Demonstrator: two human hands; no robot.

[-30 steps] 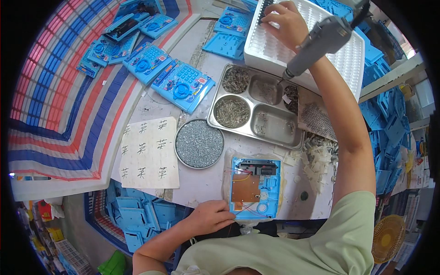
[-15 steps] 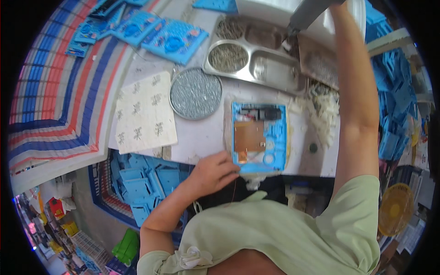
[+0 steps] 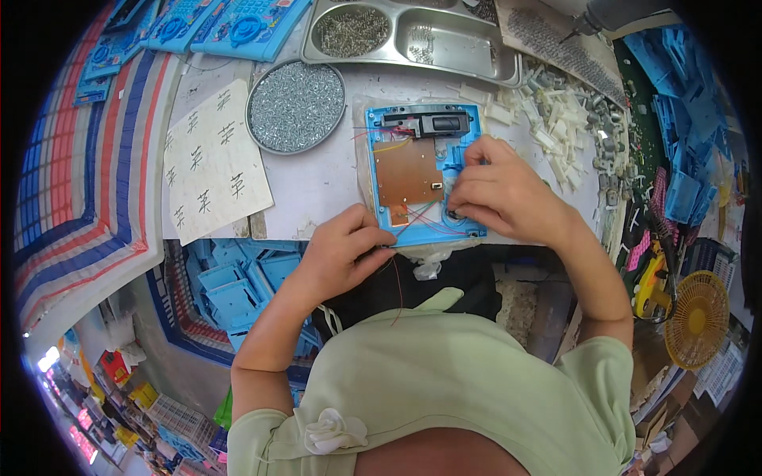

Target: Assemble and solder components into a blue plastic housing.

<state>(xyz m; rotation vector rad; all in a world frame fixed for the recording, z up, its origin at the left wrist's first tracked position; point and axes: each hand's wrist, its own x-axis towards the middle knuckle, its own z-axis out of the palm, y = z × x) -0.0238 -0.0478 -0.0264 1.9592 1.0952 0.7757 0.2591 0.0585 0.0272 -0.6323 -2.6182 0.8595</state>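
Just right of the frame's centre, my right hand has its fingertips curled down onto the lower right corner of the blue case, pinching something small there that its own knuckles hide; I cannot tell what. My left hand sits lower and to the left, fingers closed against the case's bottom left edge, with thin red and green wires running from the case past its fingertips.

The case is a flat, open rectangle of moulded blue plastic lying on the pale worktop. A brown circuit board fills its middle and a black oblong part sits along its top edge.

To the upper left, just beside the case, stands a round shallow dish heaped with small grey metal screws. Left of it lies a white sheet with dark marks. Along the top edge runs a steel tray with compartments, one holding more screws. Right of the case is a loose scatter of small white plastic bits. Blue shells are stacked under the bench, and more blue parts pile at the far right, above a yellow fan.
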